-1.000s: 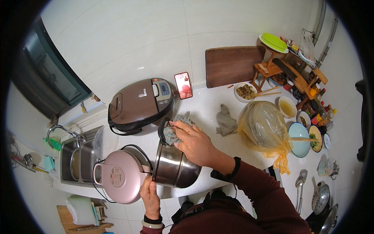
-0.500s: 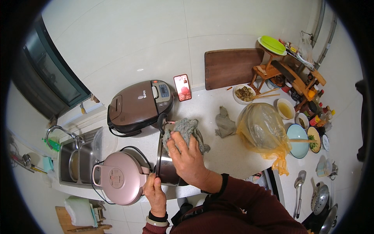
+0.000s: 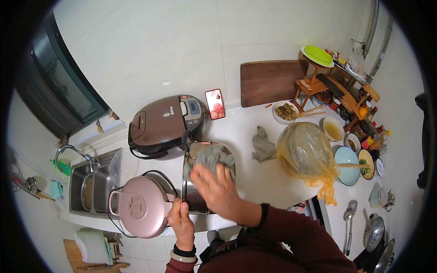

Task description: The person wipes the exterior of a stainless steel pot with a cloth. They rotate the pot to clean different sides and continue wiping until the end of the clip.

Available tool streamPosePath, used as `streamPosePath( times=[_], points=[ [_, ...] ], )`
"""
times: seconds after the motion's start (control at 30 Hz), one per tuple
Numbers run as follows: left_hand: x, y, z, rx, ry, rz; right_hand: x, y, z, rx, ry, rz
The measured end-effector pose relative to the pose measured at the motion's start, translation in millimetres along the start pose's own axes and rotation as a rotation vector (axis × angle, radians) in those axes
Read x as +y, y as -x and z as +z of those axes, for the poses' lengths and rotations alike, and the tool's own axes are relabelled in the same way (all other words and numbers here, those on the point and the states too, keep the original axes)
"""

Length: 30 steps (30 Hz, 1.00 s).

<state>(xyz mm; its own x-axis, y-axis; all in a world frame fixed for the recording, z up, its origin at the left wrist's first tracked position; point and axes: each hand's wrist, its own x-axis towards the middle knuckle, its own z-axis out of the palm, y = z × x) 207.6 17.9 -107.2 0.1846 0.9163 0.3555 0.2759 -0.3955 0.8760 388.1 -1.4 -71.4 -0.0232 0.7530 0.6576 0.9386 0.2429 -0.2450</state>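
A shiny stainless steel pot (image 3: 196, 199) with dark handles stands on the counter in front of me. My left hand (image 3: 182, 224) is closed around its near dark handle, thumb on top. Over the pot, my right hand (image 3: 219, 190) presses a crumpled grey cloth (image 3: 212, 157) against the far part of it. Motion blurs the right fingers and the cloth. Much of the pot is hidden by that hand and the cloth.
Close on the left sit a pink electric pan (image 3: 141, 207) with a black cord, and the sink (image 3: 106, 184). A brown rice cooker (image 3: 166, 123) stands behind. Another grey cloth (image 3: 263, 144), a plastic-wrapped bowl (image 3: 305, 143) and several food bowls are to the right.
My right hand has shifted slightly with the cloth, which now covers less of the pot, so more of its far edge shows. The left hand keeps its hold.
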Motion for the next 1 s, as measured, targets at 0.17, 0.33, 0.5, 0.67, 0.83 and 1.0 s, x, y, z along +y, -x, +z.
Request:
streamPosePath(
  times=[0.17,0.33,0.5,0.67,0.83,1.0],
  points=[
    [6.4,1.1,2.1,0.001,-0.048,-0.004,11.6,-31.2,-5.8,-0.001,-0.041,0.067],
    [13.4,0.2,2.3,-0.014,-0.038,0.005,-23.3,18.4,-18.1,-0.055,0.026,-0.039],
    [12.4,-1.4,1.6,-0.008,-0.062,-0.002,-26.9,39.5,-18.0,0.028,-0.021,-0.164],
    [9.1,-1.8,0.7,-0.015,-0.014,-0.003,-4.1,12.9,-9.1,0.010,-0.089,-0.064],
    [12.1,0.8,1.1,-0.033,0.022,-0.041,37.4,-35.1,-4.1,-0.009,-0.159,0.136],
    [17.4,4.6,3.8,-0.044,0.102,-0.063,20.1,-14.3,-3.0,0.035,-0.132,0.089]
  ],
)
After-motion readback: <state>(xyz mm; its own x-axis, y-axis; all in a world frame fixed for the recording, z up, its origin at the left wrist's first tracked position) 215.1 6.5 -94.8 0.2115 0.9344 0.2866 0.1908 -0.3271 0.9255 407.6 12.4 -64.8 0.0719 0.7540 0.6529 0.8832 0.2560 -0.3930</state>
